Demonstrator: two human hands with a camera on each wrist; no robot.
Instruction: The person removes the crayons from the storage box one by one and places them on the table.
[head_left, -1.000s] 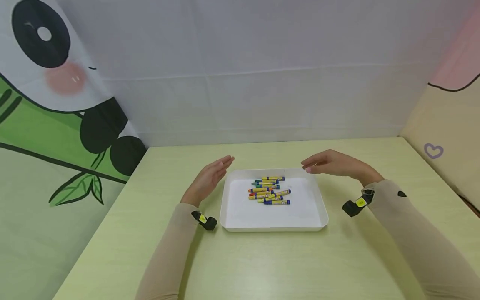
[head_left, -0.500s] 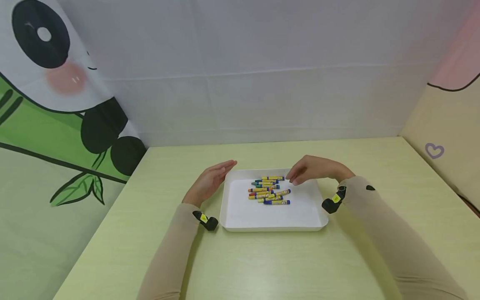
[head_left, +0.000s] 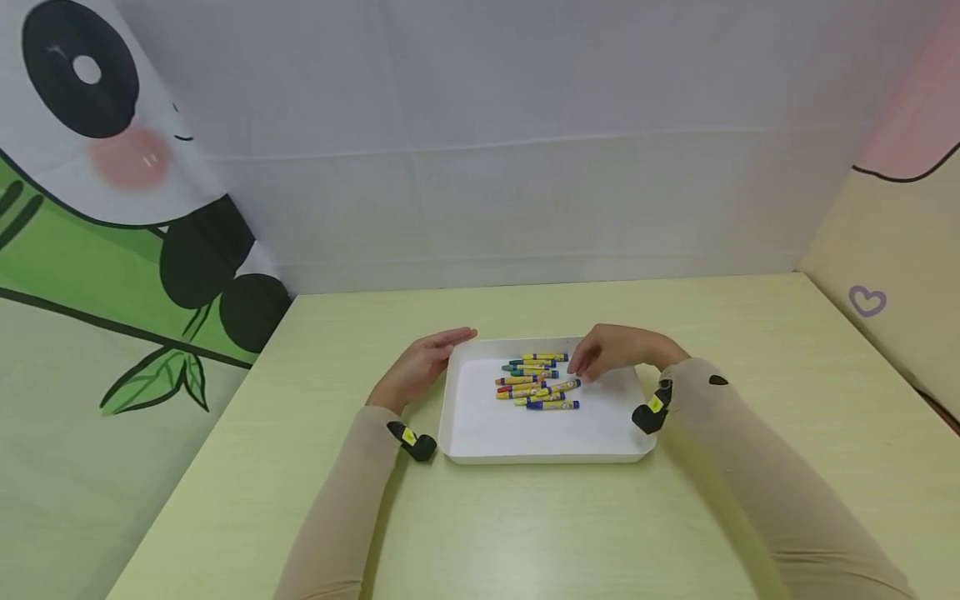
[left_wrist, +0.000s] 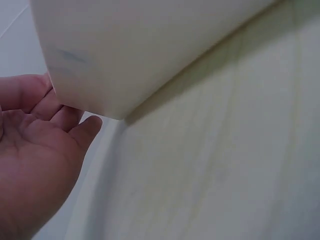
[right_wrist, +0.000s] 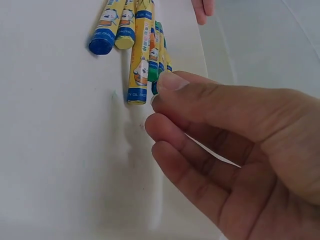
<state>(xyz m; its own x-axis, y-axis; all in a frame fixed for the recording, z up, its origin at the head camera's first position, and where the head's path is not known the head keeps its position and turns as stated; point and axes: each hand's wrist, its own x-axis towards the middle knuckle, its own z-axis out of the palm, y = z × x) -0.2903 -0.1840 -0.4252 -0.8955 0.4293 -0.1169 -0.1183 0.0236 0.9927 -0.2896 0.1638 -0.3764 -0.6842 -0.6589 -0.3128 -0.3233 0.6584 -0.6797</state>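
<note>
Reaching further in than a second ago, the right hand (head_left: pixel 611 350) is now hovering over the crayons (head_left: pixel 538 380) in the white tray (head_left: pixel 480 433) on the desk (head_left: pixel 525 533), fingers loosely curled, holding nothing. Meanwhile the left hand (head_left: pixel 420 367) is lying flat and relaxed against the tray's left rim.

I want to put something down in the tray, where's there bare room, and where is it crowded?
The near half of the white tray, between the crayons and the front rim, is bare. The far half is crowded: crayons, right hand over them, left hand at the left rim.
</note>
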